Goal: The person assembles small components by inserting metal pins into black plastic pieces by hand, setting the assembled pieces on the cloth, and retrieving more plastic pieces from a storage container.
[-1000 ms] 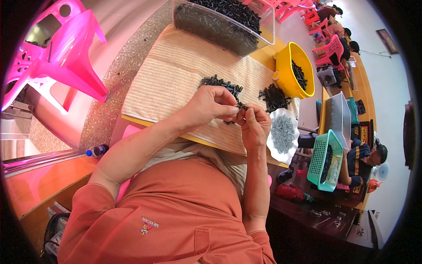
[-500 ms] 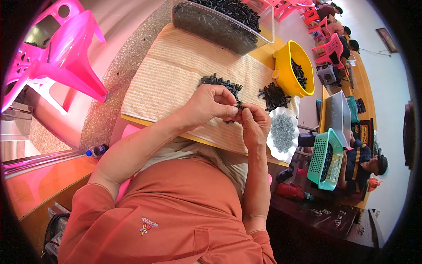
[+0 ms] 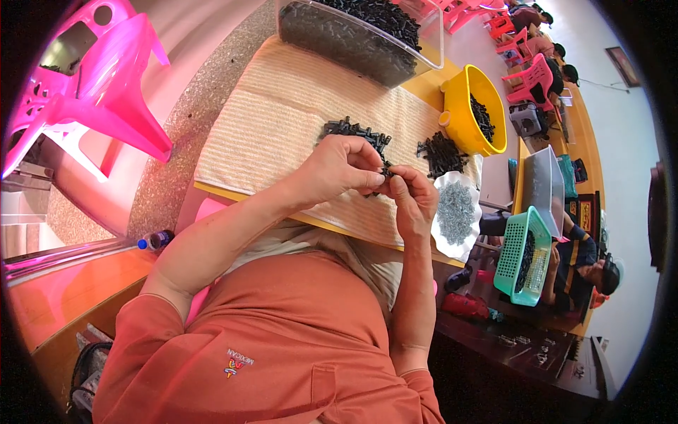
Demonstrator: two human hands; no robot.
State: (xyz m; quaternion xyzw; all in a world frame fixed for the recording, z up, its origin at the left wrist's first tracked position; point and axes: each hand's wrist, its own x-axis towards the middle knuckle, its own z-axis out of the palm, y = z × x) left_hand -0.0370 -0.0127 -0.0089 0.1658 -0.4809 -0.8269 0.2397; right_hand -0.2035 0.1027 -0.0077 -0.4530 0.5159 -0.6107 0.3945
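Observation:
Over the striped cream towel point(image 3: 265, 113), my left hand point(image 3: 339, 168) pinches a small black plastic piece point(image 3: 386, 169) between thumb and fingers. My right hand point(image 3: 413, 201) closes on the same piece from the other side, its thumb and fingertips meeting those of the left. Fingers partly cover the piece, so its exact shape is hidden. Just beyond the left hand lies a pile of short black tubular parts point(image 3: 364, 132). Another heap of black parts point(image 3: 443, 155) sits to the right. Beside the right hand stands a white scalloped dish point(image 3: 456, 252) full of tiny clear or silvery pieces.
A clear bin point(image 3: 311, 35) of black parts stands at the towel's far edge. Right of it is a yellow tub point(image 3: 455, 106) with more. Farther right are a green basket point(image 3: 507, 265) and a seated person point(image 3: 586, 272). Pink chairs point(image 3: 116, 85) stand left.
Both hands stay almost in place around the small black piece, with only slight finger movement. The view has shifted very little.

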